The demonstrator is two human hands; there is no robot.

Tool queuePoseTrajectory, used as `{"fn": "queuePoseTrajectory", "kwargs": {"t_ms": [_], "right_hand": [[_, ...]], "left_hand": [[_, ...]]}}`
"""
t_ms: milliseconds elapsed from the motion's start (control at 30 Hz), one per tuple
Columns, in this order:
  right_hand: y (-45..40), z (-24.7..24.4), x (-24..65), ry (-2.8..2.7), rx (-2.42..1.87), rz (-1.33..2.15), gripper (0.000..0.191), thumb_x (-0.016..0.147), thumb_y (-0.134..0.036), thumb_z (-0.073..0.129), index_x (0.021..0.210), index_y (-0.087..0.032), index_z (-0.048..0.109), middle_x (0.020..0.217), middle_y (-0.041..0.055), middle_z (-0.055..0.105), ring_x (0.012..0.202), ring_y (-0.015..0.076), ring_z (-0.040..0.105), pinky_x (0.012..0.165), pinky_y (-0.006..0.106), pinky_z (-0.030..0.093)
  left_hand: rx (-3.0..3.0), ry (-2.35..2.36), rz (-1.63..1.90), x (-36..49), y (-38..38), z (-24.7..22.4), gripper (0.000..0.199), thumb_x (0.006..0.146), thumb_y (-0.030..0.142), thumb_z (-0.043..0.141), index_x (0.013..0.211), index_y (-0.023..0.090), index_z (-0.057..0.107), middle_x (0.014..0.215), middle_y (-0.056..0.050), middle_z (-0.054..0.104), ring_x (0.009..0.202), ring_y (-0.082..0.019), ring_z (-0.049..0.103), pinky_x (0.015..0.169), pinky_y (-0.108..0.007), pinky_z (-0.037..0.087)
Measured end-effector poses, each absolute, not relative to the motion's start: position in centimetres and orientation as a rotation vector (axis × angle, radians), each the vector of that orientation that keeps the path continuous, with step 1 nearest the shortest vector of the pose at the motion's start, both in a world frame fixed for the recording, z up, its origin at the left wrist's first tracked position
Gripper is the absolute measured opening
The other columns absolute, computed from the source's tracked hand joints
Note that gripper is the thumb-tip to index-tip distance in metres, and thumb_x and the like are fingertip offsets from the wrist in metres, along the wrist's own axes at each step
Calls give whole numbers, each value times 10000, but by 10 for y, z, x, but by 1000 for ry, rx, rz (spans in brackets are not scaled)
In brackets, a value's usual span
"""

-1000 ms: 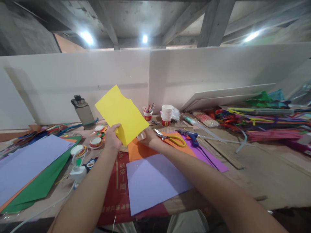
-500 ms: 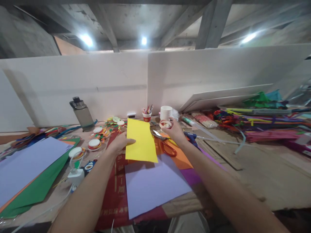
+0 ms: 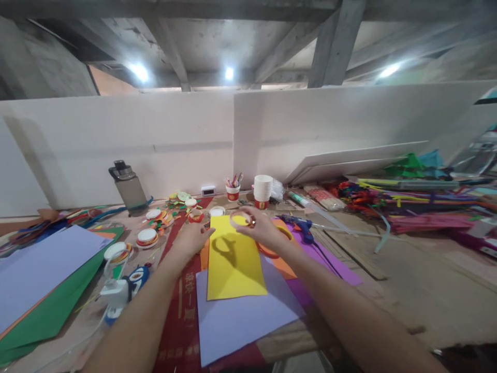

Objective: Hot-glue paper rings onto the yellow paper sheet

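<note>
Scissors (image 3: 267, 251) partly behind right hand (image 3: 262, 227) — blades out of sight. Left-side lavender sheet (image 3: 42, 274) cut off by picture's left edge. White device (image 3: 208, 191) — display too small to read.

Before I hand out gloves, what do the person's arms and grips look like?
The left grip and right grip are ungloved hands. Both forearms are bare, narrowing toward the hands, with no sleeve, watch or bracelet showing. Rings can't be made out.

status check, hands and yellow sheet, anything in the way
Left hand at left edge of yellow sheet; right hand holding pale ring above. Yellow sheet overlapping lavender sheet. Scissors close by its right edge.
</note>
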State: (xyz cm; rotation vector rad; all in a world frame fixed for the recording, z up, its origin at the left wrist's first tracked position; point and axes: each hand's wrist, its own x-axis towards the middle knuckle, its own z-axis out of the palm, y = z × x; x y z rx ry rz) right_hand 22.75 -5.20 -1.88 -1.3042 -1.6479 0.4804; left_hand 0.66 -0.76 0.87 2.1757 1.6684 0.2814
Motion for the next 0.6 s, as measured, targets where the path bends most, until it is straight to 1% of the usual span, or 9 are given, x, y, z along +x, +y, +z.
{"fn": "queuePoseTrajectory", "kwargs": {"t_ms": [100, 133, 200, 233, 300, 367, 433, 500, 600], "right_hand": [[-58, -29, 210, -1834, -1415, 424, 657, 676, -361, 802, 1284, -234, 586, 1281, 93, 628, 1178, 278, 569, 1005, 430, 430], [-58, -31, 207, -1900, -1461, 408, 688, 670, -402, 810, 1299, -239, 583, 1279, 95, 631, 1197, 300, 554, 1017, 454, 415], [-56, -29, 211, -1950, -1548, 366, 645, 732, -475, 758, 1308, -244, 584, 1284, 89, 632, 1222, 304, 538, 1024, 451, 409], [-53, -24, 217, -1923, -1583, 332, 561, 808, -482, 687, 1304, -239, 588, 1293, 83, 630, 1230, 280, 538, 1024, 419, 413], [-44, -12, 235, -1847, -1679, 245, 414, 930, -431, 529, 1270, -206, 601, 1269, 95, 640, 1158, 232, 588, 967, 352, 446], [-33, -1, 254, -1812, -1896, 99, 358, 939, -379, 518, 1230, -195, 616, 1253, 110, 644, 1146, 231, 589, 957, 329, 435], [-22, 3, 267, -1775, -2032, 65, 323, 886, -314, 596, 1155, -141, 648, 1234, 173, 641, 1163, 289, 575, 970, 371, 417], [-13, -2, 271, -1746, -2119, 71, 363, 811, -282, 682, 1119, -92, 651, 1212, 237, 637, 1162, 340, 572, 961, 415, 418], [-2, -17, 268, -1714, -2142, 102, 324, 776, -234, 702, 1058, -81, 658, 1141, 274, 656, 1153, 370, 580, 944, 471, 425]], "left_hand": [[2028, 1569, 470, 16, -6, -2, 424, 892, 559, 471, 957, 172, 631, 716, -60, 700, 538, -170, 632, 527, -257, 442], [2025, 1537, 493, 18, -5, -6, 433, 881, 566, 495, 1010, 172, 620, 784, -69, 715, 584, -172, 650, 545, -255, 453], [2106, 1528, 520, 20, -3, -15, 461, 832, 569, 578, 1041, 161, 620, 937, -102, 725, 734, -197, 683, 628, -264, 482], [2146, 1534, 517, 20, -1, -18, 485, 802, 569, 616, 1051, 153, 623, 998, -117, 720, 808, -216, 687, 673, -274, 490], [2185, 1535, 487, 19, 0, -21, 541, 761, 572, 657, 1088, 141, 627, 1086, -138, 706, 934, -252, 679, 762, -298, 497], [2216, 1503, 437, 18, -2, -21, 590, 741, 566, 674, 1140, 135, 623, 1158, -151, 687, 1029, -274, 659, 844, -318, 491], [2262, 1469, 406, 19, -5, -19, 678, 697, 553, 713, 1217, 132, 600, 1253, -162, 647, 1116, -289, 626, 913, -330, 474], [2297, 1437, 370, 21, -9, -18, 812, 631, 543, 761, 1299, 128, 558, 1332, -172, 598, 1181, -307, 590, 948, -339, 465], [2321, 1406, 333, 24, -10, -20, 914, 575, 519, 799, 1352, 124, 525, 1387, -183, 553, 1242, -326, 547, 992, -349, 445]]}}
